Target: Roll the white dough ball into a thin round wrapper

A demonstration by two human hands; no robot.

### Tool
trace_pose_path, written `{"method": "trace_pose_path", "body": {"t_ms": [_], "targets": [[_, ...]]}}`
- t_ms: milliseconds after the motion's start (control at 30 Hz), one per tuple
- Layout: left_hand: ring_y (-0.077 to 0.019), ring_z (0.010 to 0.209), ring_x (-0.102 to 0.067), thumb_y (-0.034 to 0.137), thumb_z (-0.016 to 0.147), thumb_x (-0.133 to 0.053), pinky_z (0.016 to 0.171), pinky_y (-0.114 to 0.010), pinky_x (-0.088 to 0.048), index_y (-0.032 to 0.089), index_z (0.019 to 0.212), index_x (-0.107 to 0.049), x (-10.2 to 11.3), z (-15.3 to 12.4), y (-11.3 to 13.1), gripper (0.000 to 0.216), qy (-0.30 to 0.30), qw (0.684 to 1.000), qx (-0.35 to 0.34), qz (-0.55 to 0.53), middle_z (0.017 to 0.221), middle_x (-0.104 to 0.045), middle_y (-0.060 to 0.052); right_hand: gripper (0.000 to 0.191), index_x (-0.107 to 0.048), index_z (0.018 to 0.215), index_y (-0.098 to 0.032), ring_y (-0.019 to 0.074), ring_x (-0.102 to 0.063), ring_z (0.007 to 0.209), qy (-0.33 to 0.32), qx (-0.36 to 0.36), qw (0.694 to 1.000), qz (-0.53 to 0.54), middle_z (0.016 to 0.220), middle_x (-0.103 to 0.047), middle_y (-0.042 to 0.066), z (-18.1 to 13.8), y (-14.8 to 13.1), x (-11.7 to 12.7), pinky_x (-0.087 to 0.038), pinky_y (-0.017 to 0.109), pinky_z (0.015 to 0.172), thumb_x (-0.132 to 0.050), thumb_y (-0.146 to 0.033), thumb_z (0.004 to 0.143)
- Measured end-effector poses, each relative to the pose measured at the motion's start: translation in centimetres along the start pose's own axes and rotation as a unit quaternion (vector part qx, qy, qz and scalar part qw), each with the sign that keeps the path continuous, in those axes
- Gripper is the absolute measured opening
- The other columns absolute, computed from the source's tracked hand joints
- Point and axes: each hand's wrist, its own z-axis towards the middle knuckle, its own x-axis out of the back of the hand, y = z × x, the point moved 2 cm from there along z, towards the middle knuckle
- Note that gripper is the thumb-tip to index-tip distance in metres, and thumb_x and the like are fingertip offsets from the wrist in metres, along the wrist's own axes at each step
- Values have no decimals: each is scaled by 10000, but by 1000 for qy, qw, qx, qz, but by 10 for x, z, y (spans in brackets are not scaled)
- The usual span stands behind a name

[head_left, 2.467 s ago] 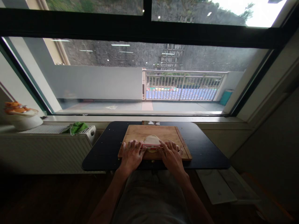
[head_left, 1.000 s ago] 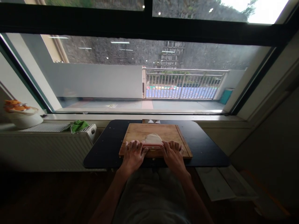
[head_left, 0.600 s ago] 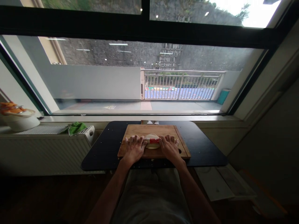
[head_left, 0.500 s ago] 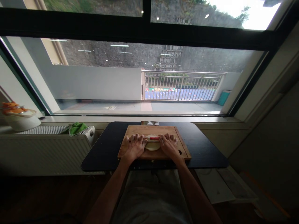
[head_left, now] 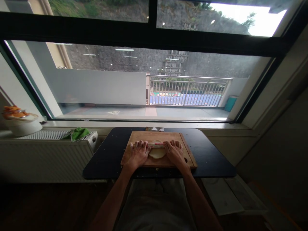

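A flat round of pale dough (head_left: 157, 154) lies on a wooden cutting board (head_left: 144, 136). Across the dough rests a thin rolling pin (head_left: 156, 145) with a red-and-white label at its middle. My left hand (head_left: 139, 152) is bent over the pin's left end, its fingers pressing from above. On the other end, my right hand (head_left: 175, 151) grips the pin the same way, just beside the dough's right edge. Both palms hide the pin's ends. White traces, perhaps flour, show on the fingers.
The board sits on a dark table (head_left: 101, 160) with small crumbs, below a large window. To the left stands a white radiator (head_left: 48, 160) with a green cloth (head_left: 80, 133) on it. A white container (head_left: 22, 125) with something orange stands farther left.
The rolling pin has turned, so its red label shows differently. More of the dough shows beyond the pin. The whole view has shifted slightly downward in the frame.
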Motion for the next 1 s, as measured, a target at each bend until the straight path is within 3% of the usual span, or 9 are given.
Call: {"method": "trace_pose_path", "body": {"t_ms": [267, 533, 800, 1000], "targets": [[-342, 1308, -567, 470, 1163, -359, 1227, -603, -398, 283, 1358, -646, 16, -30, 2, 394, 10, 1000, -2, -21, 1349, -674, -118, 453, -634, 1517, -394, 329, -534, 1334, 24, -1, 1000, 15, 1370, -679, 96, -48, -3, 2, -324, 628, 1269, -334, -430, 1180], [-349, 1298, -581, 439, 1168, -349, 1267, -621, -371, 260, 1407, -638, 17, -61, 5, 416, 40, 999, -13, -21, 1332, -678, -137, 439, -665, 1474, -370, 332, -517, 1320, 39, -3, 999, 8, 1345, -671, 108, -67, -3, -5, -337, 645, 1262, -346, -418, 1175], [-377, 1417, -529, 463, 1155, -392, 1330, -671, -276, 251, 1433, -631, 13, -38, 7, 423, 35, 999, 21, -17, 1423, -651, -156, 478, -637, 1531, -417, 343, -453, 1483, 26, -25, 999, 34, 1542, -627, 87, -41, -5, -3, -260, 772, 1282, -316, -446, 1180], [-391, 1439, -517, 489, 1155, -389, 1306, -706, -270, 229, 1413, -631, 8, 1, 6, 439, -8, 999, 39, -17, 1473, -626, -181, 488, -675, 1484, -367, 327, -422, 1561, -1, -21, 999, 38, 1598, -625, 77, 1, -2, -2, -203, 712, 1332, -290, -439, 1192]]}}
